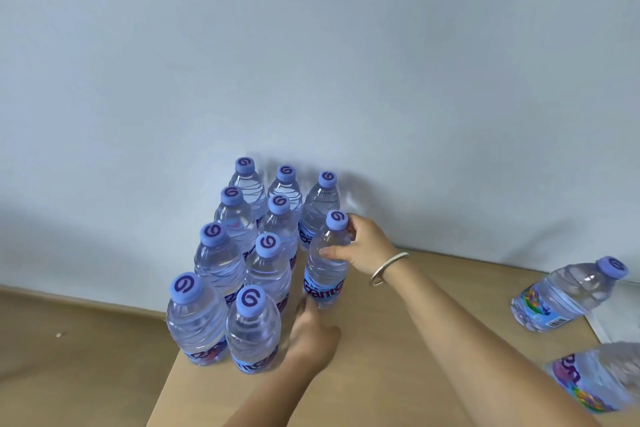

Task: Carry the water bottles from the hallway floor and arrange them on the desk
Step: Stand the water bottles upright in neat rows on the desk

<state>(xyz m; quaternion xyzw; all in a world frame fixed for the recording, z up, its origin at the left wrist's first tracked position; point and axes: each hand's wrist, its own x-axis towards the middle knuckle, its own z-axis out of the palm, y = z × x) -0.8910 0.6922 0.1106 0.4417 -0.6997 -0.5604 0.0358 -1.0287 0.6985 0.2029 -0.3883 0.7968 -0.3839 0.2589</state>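
Note:
Several clear water bottles with purple caps stand in rows on the wooden desk, against the wall. My right hand grips the shoulder of one upright bottle at the right side of the group, its base on or just above the desk. My left hand is blurred and lies low on the desk between the front right bottle and the base of the gripped bottle, fingers reaching forward, holding nothing that I can see. Two more bottles lie on their sides at the right, one further back and one closer to me.
A pale wall rises right behind the bottles. The desk's left edge drops to a wooden floor. A white sheet lies at the desk's right side under the lying bottles.

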